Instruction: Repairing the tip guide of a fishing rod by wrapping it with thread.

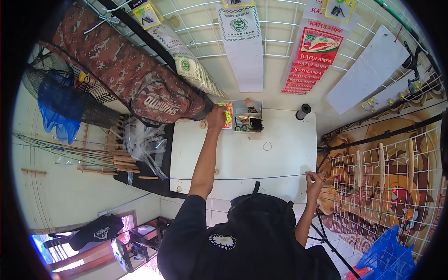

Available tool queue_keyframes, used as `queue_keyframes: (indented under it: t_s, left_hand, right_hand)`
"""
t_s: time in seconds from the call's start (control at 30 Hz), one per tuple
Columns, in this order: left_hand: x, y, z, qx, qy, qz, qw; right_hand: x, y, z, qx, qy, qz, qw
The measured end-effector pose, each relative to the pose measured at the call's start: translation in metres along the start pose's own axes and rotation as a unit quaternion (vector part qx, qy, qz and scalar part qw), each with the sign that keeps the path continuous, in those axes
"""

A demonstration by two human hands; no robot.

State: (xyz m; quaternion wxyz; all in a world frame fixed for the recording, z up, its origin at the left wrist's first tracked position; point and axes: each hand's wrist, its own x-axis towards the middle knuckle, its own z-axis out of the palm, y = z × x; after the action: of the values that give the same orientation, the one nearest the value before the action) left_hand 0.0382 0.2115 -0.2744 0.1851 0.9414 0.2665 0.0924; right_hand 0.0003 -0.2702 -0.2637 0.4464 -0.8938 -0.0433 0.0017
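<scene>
Listing the worktop (280, 158) and its contents: one rod (242, 179), thin, dark and slightly bowed, is lying across the near part, its pale wooden handle (148, 177) sitting beyond the left edge. Right hand (315, 183), at the right edge toward the near corner: fingertips are pinching the rod's slim end. Left hand (216, 116), at the far edge: fingers are bending over the left side of the beads (228, 122); whether they are gripping any, cannot tell. Hazards, as judged: the narrow pinch is giving little hold, so a slackening could be letting the rod roll or spring; the left forearm is crossing above the shaft, so a dip could be knocking it; a snagging finger could be tipping the tray (261, 108) and scattering the beads; a hard pull could be overbending the slender end. Materials: beads, small and neon yellow, pink and orange, are filling the leftmost compartment; the tray, boxy and greyish, is holding a dark packet (255, 123); a cylinder (303, 111), dark and smooth-looking, is standing by the far right corner; sleeves (143, 147), clear, crumpled plastic, are bunching beyond the left edge.
</scene>
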Motion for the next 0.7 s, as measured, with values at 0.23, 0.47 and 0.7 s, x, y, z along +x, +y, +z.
queue_keyframes:
  t_s: [0.23,0.47,0.7]
  left_hand:
    - [0.004,0.003,0.001,-0.008,-0.002,0.018,1.000]
    - [0.008,0.012,0.002,0.005,-0.023,-0.016,1.000]
    - [-0.011,0.018,0.001,-0.227,0.089,-0.084,0.966]
  right_hand:
    - [0.002,-0.012,-0.006,-0.001,-0.025,0.006,1.000]
    - [-0.001,-0.005,-0.009,0.007,0.031,0.005,0.999]
    - [-0.010,0.000,-0.014,-0.043,0.049,-0.022,0.998]
